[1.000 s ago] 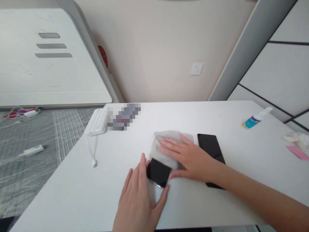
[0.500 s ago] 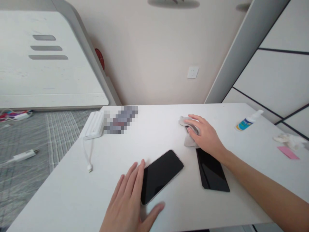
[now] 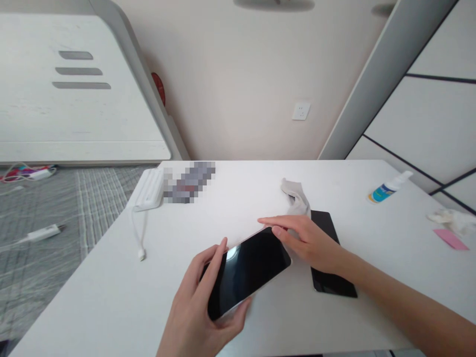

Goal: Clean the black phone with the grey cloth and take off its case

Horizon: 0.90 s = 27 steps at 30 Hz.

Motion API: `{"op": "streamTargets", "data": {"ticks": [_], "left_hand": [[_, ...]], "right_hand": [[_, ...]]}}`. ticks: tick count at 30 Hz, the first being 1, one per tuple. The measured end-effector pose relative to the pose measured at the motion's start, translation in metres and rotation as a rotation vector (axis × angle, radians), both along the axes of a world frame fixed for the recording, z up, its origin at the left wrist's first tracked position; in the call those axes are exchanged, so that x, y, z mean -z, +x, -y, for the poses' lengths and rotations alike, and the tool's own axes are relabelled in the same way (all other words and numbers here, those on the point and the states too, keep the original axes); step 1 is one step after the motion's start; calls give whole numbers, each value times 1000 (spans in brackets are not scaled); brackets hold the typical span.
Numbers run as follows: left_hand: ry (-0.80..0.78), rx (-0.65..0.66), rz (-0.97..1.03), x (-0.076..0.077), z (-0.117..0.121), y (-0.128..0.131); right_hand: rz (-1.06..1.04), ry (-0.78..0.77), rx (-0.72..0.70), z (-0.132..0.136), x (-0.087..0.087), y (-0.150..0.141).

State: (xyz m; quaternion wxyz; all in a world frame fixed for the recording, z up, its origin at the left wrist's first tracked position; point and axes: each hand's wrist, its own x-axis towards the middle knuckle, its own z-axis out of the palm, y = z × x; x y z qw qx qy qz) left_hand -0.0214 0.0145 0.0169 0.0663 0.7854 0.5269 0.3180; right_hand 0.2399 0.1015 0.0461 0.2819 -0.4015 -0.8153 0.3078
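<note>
A smartphone [image 3: 249,270] with a dark screen is tilted up off the white table. My left hand [image 3: 203,292] grips its near left end, fingers along the far edge and thumb at the near edge. At its far right corner, my right hand [image 3: 307,240] pinches the edge between thumb and fingers. Under my right wrist lies a flat black panel [image 3: 327,228], partly covered by the hand; whether it is a second device I cannot tell. Just beyond my right hand is a crumpled grey cloth [image 3: 296,197], touching nothing in my fingers.
On the white table [image 3: 111,302], a white power bank [image 3: 149,189] with a short cable [image 3: 141,254] stands at the left, beside a blurred-out item [image 3: 193,182]. A spray bottle [image 3: 388,188], a pink slip [image 3: 450,239] and crumpled white wrapping [image 3: 455,219] lie at the right.
My right hand has let go of the grey cloth and moved left and nearer to the phone's corner. My left hand has closed around the phone, which is now raised and tilted.
</note>
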Motion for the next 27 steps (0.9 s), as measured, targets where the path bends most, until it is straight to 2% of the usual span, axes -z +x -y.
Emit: {"op": "streamTargets", "data": {"ticks": [4, 6, 9, 13, 22, 27], "left_hand": [[46, 19, -103, -1, 1, 1], [91, -1, -169, -1, 0, 1], [93, 0, -183, -2, -2, -1], [40, 52, -149, -4, -3, -3], [20, 147, -163, -6, -2, -5], [21, 154, -134, -11, -1, -4]], "right_hand": [[-251, -499, -117, 1, -4, 3], [-349, -655, -183, 0, -3, 4], [-416, -791, -257, -2, 0, 6], [-399, -843, -300, -5, 1, 9], [-328, -774, -318, -3, 4, 10], [-322, -737, -302, 3, -2, 7]]}}
